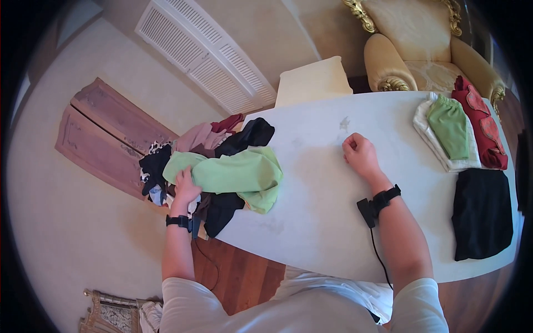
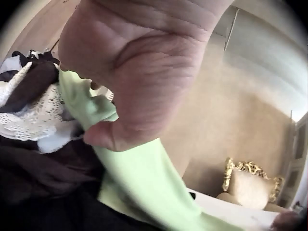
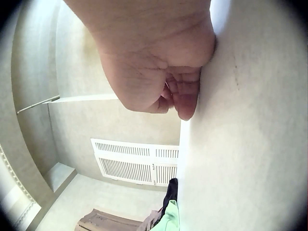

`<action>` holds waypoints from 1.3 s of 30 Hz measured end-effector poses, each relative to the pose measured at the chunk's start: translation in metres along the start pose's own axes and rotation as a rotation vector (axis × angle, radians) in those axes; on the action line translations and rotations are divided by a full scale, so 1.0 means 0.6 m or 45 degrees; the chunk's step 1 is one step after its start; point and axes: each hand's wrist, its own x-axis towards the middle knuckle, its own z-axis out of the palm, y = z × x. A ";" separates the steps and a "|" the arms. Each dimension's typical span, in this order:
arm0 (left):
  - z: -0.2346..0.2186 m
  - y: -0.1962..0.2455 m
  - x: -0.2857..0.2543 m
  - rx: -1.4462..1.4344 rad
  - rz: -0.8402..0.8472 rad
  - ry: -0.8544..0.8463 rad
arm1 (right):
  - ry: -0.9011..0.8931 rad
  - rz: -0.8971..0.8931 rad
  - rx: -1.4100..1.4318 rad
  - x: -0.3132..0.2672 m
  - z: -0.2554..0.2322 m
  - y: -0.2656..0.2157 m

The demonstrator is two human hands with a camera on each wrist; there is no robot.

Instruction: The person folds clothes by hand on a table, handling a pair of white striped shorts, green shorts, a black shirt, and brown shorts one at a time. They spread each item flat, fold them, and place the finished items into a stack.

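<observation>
A light green garment (image 1: 236, 173) lies stretched over the top of a mixed pile of clothes on the left of the table. My left hand (image 1: 187, 187) grips it near its left end. In the left wrist view, green cloth (image 2: 89, 103) bunches between the thumb and fingers of that hand (image 2: 149, 82). My right hand (image 1: 362, 155) rests on the white tabletop, to the right of the pile, its fingers loosely curled. Nothing shows between those fingers (image 3: 186, 103) in the right wrist view.
At the table's (image 1: 311, 222) right end lie a folded green piece (image 1: 448, 125) on white cloth (image 1: 465, 162), a red garment (image 1: 491, 141) and a folded black garment (image 1: 483, 213). Dark clothes (image 1: 222, 211) reach the near left edge. A gold armchair (image 1: 425, 50) stands beyond the far right.
</observation>
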 end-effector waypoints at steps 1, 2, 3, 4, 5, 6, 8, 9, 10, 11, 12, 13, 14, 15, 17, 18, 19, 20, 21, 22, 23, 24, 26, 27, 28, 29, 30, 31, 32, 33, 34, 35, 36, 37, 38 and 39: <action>-0.010 0.011 -0.017 0.128 -0.055 -0.080 | 0.000 -0.007 0.003 0.001 0.001 0.002; -0.016 0.016 -0.030 0.255 -0.111 -0.159 | 0.000 -0.015 0.004 0.002 0.001 0.005; -0.007 0.002 -0.032 0.233 -0.082 -0.100 | -0.002 -0.012 0.002 0.002 0.002 0.006; 0.008 -0.024 -0.026 0.210 -0.054 -0.040 | -0.005 -0.009 0.001 0.002 0.002 0.005; 0.019 -0.048 -0.015 0.187 -0.023 0.020 | -0.005 -0.007 -0.001 0.002 0.002 0.003; 0.024 -0.071 0.000 0.116 0.020 0.117 | -0.004 -0.005 -0.010 0.002 0.002 0.001; 0.016 -0.079 0.020 -0.035 0.106 0.305 | -0.001 -0.001 -0.035 0.002 0.001 0.002; 0.023 -0.078 0.031 -0.088 0.218 0.572 | 0.002 -0.002 -0.033 0.003 0.000 0.002; 0.001 -0.039 0.029 -0.234 0.280 0.705 | 0.001 -0.003 -0.031 0.003 0.001 0.004; -0.033 0.015 0.023 -0.380 0.339 0.836 | -0.003 -0.004 -0.029 0.003 0.004 0.006; -0.062 0.065 0.018 -0.526 0.394 0.967 | -0.003 0.000 -0.027 0.003 0.004 0.007; -0.081 0.104 0.019 -0.645 0.420 0.992 | -0.007 0.002 -0.027 0.004 0.005 0.009; -0.096 0.140 0.020 -0.763 0.445 1.017 | -0.012 0.004 -0.026 0.005 0.006 0.009; -0.110 0.172 0.017 -0.881 0.472 1.042 | -0.019 -0.009 -0.009 0.004 0.008 0.006; -0.130 0.228 0.003 -0.869 0.560 0.905 | -0.021 -0.039 0.023 0.003 0.009 -0.005; -0.138 0.259 -0.008 -0.866 0.605 0.838 | -0.138 -0.059 0.122 0.002 0.012 -0.012; -0.146 0.298 -0.024 -0.859 0.674 0.771 | -0.252 -0.081 0.215 0.002 0.018 -0.024; -0.151 0.339 -0.041 -0.863 0.737 0.708 | -0.369 -0.105 0.295 0.001 0.022 -0.040; -0.158 0.371 -0.055 -0.840 0.828 0.629 | -0.423 -0.206 0.295 -0.011 0.026 -0.076; -0.162 0.401 -0.068 -0.820 0.917 0.553 | -0.483 -0.305 0.290 -0.035 0.030 -0.126; -0.153 0.444 -0.086 -0.944 0.963 0.411 | -0.561 -0.395 0.362 -0.069 0.018 -0.190; -0.153 0.477 -0.100 -1.020 1.026 0.244 | -0.583 -0.445 0.411 -0.084 0.021 -0.213; -0.168 0.501 -0.112 -1.071 1.006 0.140 | -0.573 -0.522 0.444 -0.097 0.026 -0.234; -0.175 0.507 -0.114 -1.106 0.976 0.111 | -0.536 -0.549 0.431 -0.095 0.023 -0.232; -0.177 0.513 -0.113 -1.136 0.949 0.079 | -0.591 -0.447 0.498 -0.093 0.012 -0.237; -0.165 0.505 -0.096 -1.288 0.885 -0.057 | -0.640 -0.344 0.569 -0.087 -0.003 -0.247; -0.150 0.496 -0.083 -1.437 0.813 -0.172 | -0.683 -0.238 0.646 -0.083 -0.018 -0.258; -0.133 0.487 -0.071 -1.579 0.737 -0.293 | -0.604 -0.319 0.579 -0.079 -0.030 -0.265; -0.118 0.474 -0.062 -1.717 0.658 -0.418 | -0.567 -0.340 0.624 -0.076 -0.039 -0.271; -0.106 0.452 -0.056 -1.799 0.575 -0.790 | -0.526 -0.360 0.669 -0.074 -0.046 -0.276; -0.079 0.434 -0.055 -1.705 0.630 -0.925 | -0.484 -0.382 0.712 -0.074 -0.053 -0.280; -0.043 0.418 -0.058 -1.606 0.688 -1.056 | -0.458 -0.355 0.763 -0.075 -0.059 -0.287; -0.022 0.413 -0.067 -1.503 0.745 -1.182 | -0.435 -0.327 0.769 -0.075 -0.065 -0.291; -0.066 0.419 -0.092 -1.505 1.019 -1.211 | -0.412 -0.298 0.775 -0.076 -0.067 -0.297; -0.069 0.426 -0.105 -1.650 0.960 -1.273 | -0.391 -0.268 0.783 -0.074 -0.069 -0.298; -0.067 0.432 -0.117 -1.796 0.891 -1.333 | -0.388 -0.260 0.786 -0.072 -0.069 -0.297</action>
